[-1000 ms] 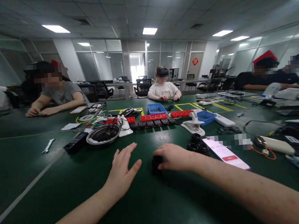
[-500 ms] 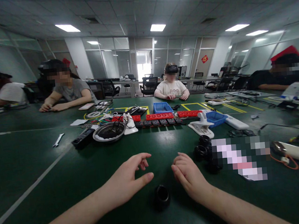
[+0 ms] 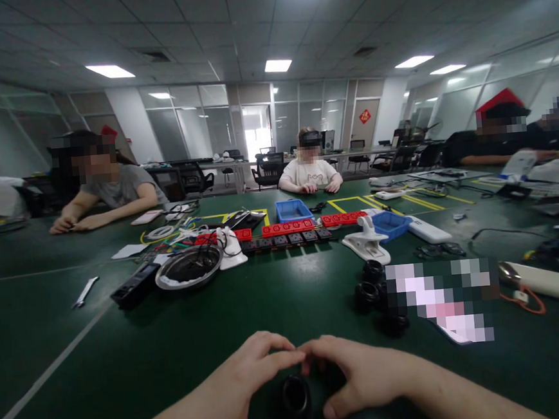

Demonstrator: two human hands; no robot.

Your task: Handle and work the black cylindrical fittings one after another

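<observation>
Left hand [image 3: 247, 375]: we see thumb and fingers spread apart, the thumb cut off by the lower edge.
Right hand [image 3: 362, 367]: thumb and fingers spread likewise; its fingertips meet or merely overlap the left's (we cannot tell which).
Black ring-shaped piece [image 3: 294, 402]: on the table [image 3: 102, 352] between both hands, its base lost in shadow; whether skin touches it, we cannot tell.
Black pieces [image 3: 378, 295]: clustered to the right, outlines merging.
Phone [image 3: 442, 313]: beside them, blurred into blocks.
Surface: dark green, glossy, with yellow lines [image 3: 419, 203].
Room: glass partitions [image 3: 209, 124], lit ceiling panels [image 3: 278, 65], co-workers [image 3: 310, 173] seated around us.
</observation>
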